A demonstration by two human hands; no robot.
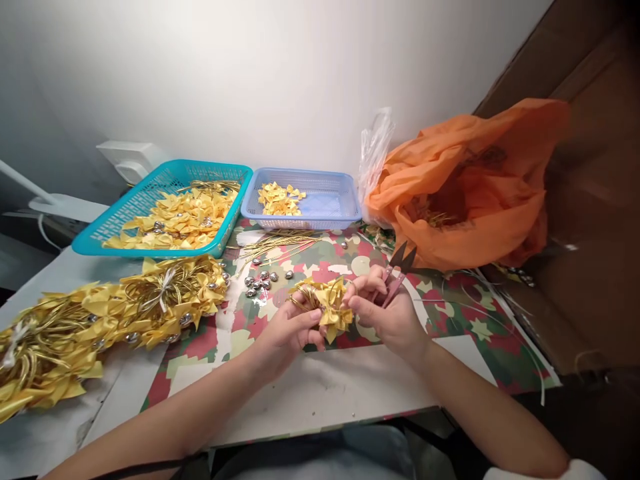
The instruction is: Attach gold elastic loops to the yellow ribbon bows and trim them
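Observation:
A small bunch of yellow ribbon bows on gold cords [334,303] is held above the table, in front of me. My left hand [295,323] wraps round its left side, thumb on top. At its right edge, my right hand [385,310] pinches with thumb and forefinger; whether a thread or cord lies in that pinch is too small to tell. Thread snips [395,283] with dark blades and pinkish handles rest in the same right palm, blades pointing up and away. Several silver bells [263,280] lie on the table beyond my left hand.
A teal basket [145,252] of yellow bows and a blue basket [330,217] stand along the wall. Loose gold cords [277,243] lie before them. Finished-looking yellow bundles [165,293] cover the left side. An orange bag [465,247] stands at right, with white strands [520,333] nearby.

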